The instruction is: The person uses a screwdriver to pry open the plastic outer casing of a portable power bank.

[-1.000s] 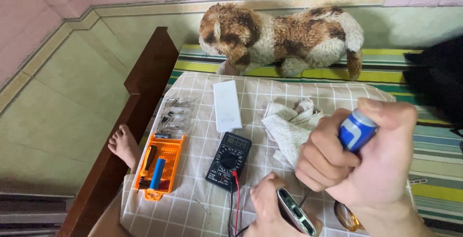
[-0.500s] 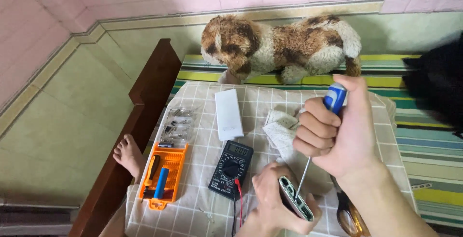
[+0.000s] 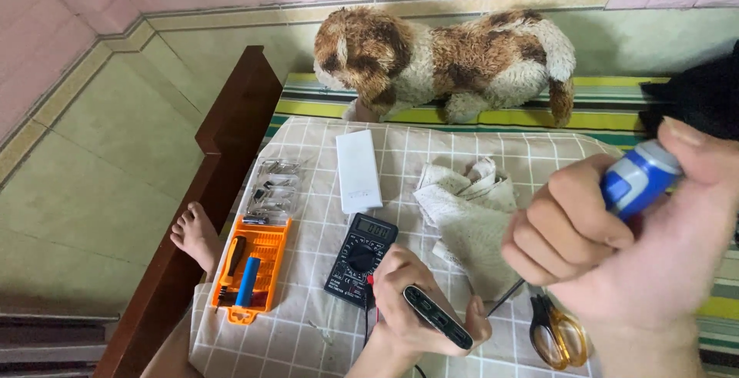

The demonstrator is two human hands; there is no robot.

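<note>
Right hand: the right hand (image 3: 616, 247), large at the lower right of the frame, is fisted tight round a blue-handled screwdriver (image 3: 635, 182); thumb on top of the handle, the thin dark shaft slanting down and left.
Left hand: the left hand (image 3: 416, 301), bottom centre, is curled round a slim dark phone (image 3: 436, 317), held on edge; the screwdriver's tip sits at or just beside the phone's right end, contact too small to tell.
Scissors: yellow-handled scissors (image 3: 556, 336) lie just right of the left hand, under the right wrist.
Multimeter: a black multimeter (image 3: 360, 259) lies just left of the left hand, its red and black leads running down to the bottom edge.
Tool case: an orange tool case (image 3: 250, 270), lower left, holds a blue tool; its clear lid lies open above it.
Cloth: a crumpled white cloth (image 3: 466, 216) sits centre, behind the hands.
White box: a white box (image 3: 359, 170) lies above the multimeter.
Foot: a bare foot (image 3: 196, 235) rests at the left by the wooden frame.
Far: a brown-and-white plush dog (image 3: 439, 58) stands at the top centre.
</note>
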